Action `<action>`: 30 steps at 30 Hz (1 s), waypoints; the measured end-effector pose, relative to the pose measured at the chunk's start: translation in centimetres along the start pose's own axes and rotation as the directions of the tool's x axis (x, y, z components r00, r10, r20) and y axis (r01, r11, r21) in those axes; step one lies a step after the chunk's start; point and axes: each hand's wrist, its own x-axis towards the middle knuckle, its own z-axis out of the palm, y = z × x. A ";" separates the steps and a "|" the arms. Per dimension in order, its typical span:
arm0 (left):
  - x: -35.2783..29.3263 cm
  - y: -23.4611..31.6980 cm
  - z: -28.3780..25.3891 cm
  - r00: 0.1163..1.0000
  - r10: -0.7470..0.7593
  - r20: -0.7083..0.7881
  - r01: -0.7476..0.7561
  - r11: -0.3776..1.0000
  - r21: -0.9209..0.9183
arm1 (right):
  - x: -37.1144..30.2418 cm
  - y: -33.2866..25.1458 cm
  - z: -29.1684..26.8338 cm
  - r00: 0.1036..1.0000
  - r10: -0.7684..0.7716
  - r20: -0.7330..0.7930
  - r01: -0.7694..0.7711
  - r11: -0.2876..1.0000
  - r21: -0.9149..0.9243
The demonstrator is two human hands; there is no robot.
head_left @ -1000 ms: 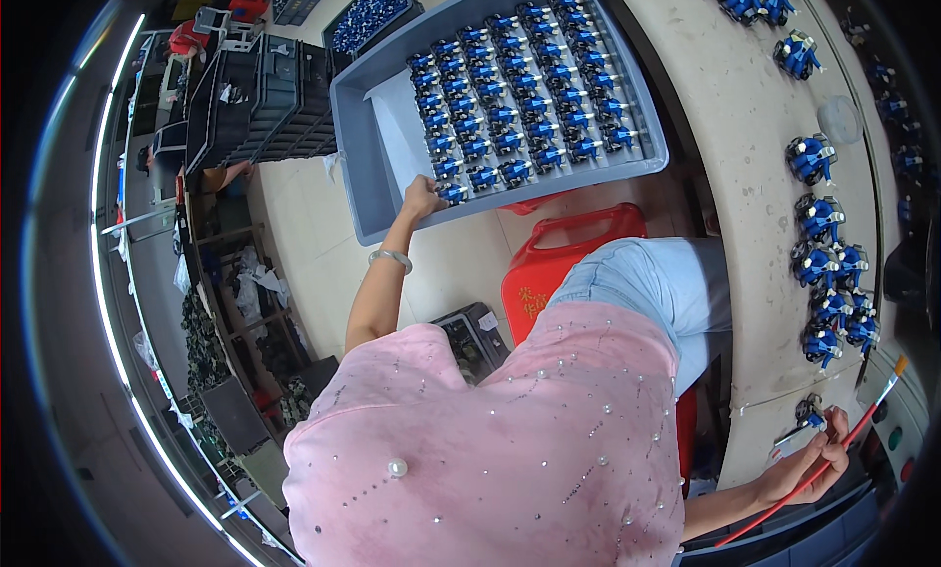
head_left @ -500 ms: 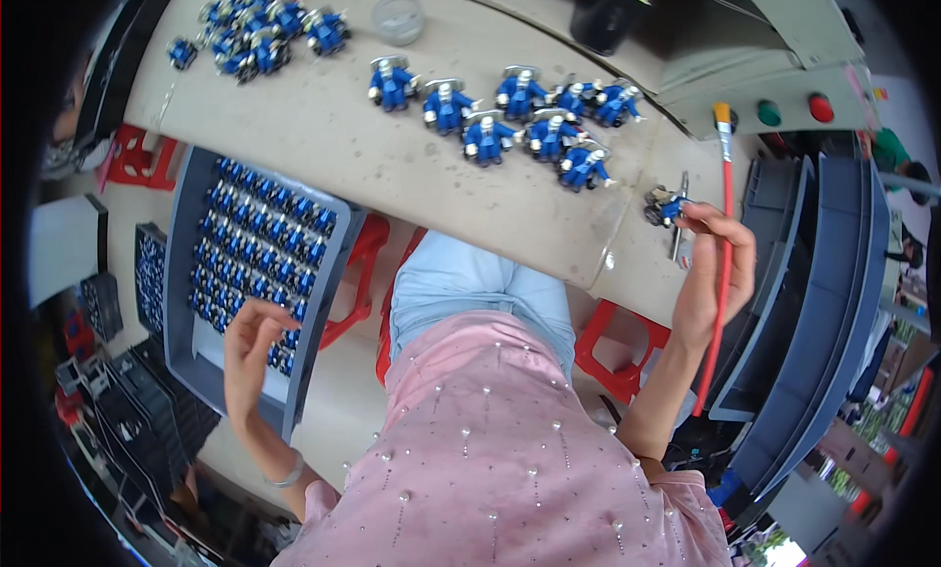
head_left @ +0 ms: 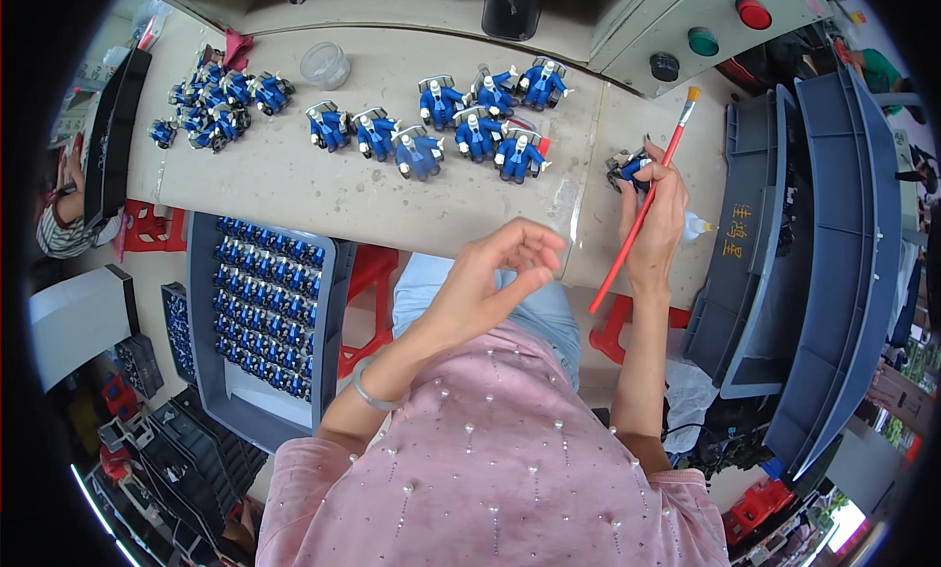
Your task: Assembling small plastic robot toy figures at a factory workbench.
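Observation:
My right hand is over the right end of the table. It holds a paintbrush with a red handle and tan bristles, slanting across the fingers. Its fingertips touch a small blue-suited toy figure on a dark base. My left hand hovers at the table's near edge above my lap, fingers loosely curled and apart, holding nothing. Several similar blue figures with white heads stand in a loose group mid-table. A denser heap of them lies at the far left.
A clear plastic cup stands beside the heap. At lower left, a grey crate holds rows of figures. Grey bins line the right side, near a small white bottle. A metal panel carries red and green buttons.
My left hand has moved from over the grey crate rightward to the table's near edge. My right hand stays at the single figure with the brush, now tilted more. The whole view has shifted.

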 end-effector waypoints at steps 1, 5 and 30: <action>0.4 -0.3 0.0 1.000 -0.005 -0.027 0.005 1.000 -0.007 | 0.2 0.0 0.0 0.999 -0.030 0.011 0.030 0.999 -0.041; 1.3 -1.6 0.2 0.997 0.007 -0.073 -0.007 1.000 0.001 | 0.7 -0.2 -0.5 0.999 -0.031 0.034 0.033 0.997 -0.067; 0.0 -0.9 0.0 0.960 -0.120 0.254 0.263 0.704 -0.660 | -0.4 -5.5 -3.7 0.856 -0.033 0.516 -0.498 0.218 0.839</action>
